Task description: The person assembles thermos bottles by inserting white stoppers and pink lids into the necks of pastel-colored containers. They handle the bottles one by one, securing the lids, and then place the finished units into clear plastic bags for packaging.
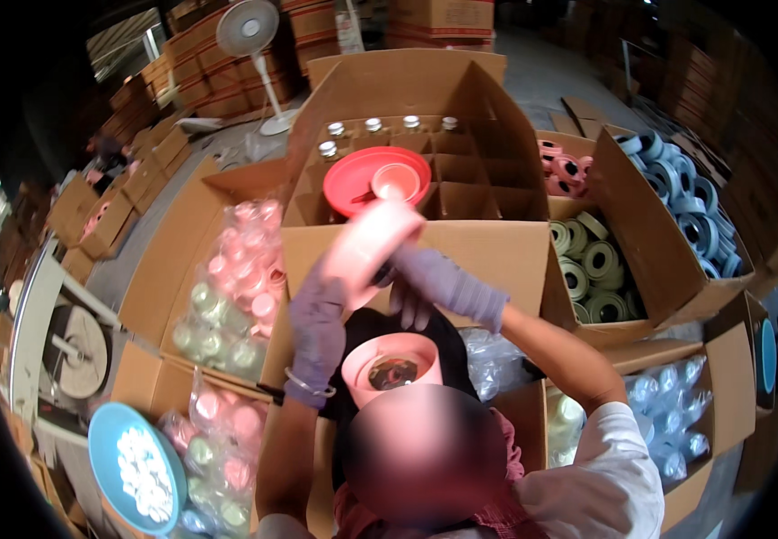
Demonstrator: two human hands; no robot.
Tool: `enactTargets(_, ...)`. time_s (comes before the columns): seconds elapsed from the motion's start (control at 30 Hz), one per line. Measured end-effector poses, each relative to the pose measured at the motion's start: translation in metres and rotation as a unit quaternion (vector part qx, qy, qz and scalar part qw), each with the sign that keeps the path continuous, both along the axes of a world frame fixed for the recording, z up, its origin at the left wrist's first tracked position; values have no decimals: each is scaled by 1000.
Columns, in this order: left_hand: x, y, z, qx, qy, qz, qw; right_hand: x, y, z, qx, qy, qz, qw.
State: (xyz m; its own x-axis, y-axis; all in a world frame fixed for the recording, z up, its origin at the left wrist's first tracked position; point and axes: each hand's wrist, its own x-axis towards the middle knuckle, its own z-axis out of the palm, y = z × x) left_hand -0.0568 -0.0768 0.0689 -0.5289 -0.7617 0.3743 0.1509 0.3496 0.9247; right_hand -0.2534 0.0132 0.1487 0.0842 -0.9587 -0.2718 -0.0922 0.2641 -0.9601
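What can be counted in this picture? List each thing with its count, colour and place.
Divided carton: one, brown, centre
Caps: five, silver, in its cells
Dish: one, red, on the divided carton
Cup-like piece: one, pink, on the dish
Raised ring: one, pink, centre
Lower ring: one, pink, below it
Green rings: several, right carton
Blue rings: many, far right
Bagged pieces: many, pink and green, left
Blue bagged pieces: many, lower right
Basin: one, blue, lower left
White pieces: many, in the basin
Fan: one, whitish, upper left
Left hand: one, grey-purple glove, gripping raised ring
Right hand: one, grey-purple glove, near raised ring
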Motion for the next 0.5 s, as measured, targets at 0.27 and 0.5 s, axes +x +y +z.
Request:
enactTargets(0.27, -9, 7, 41, 331, 109, -234, 908, -23, -11, -7, -609, 688, 59, 390)
enactTargets(0.5, -46, 27, 31, -152, 98, 67, 981, 7, -32, -2, -385, 205, -62, 898)
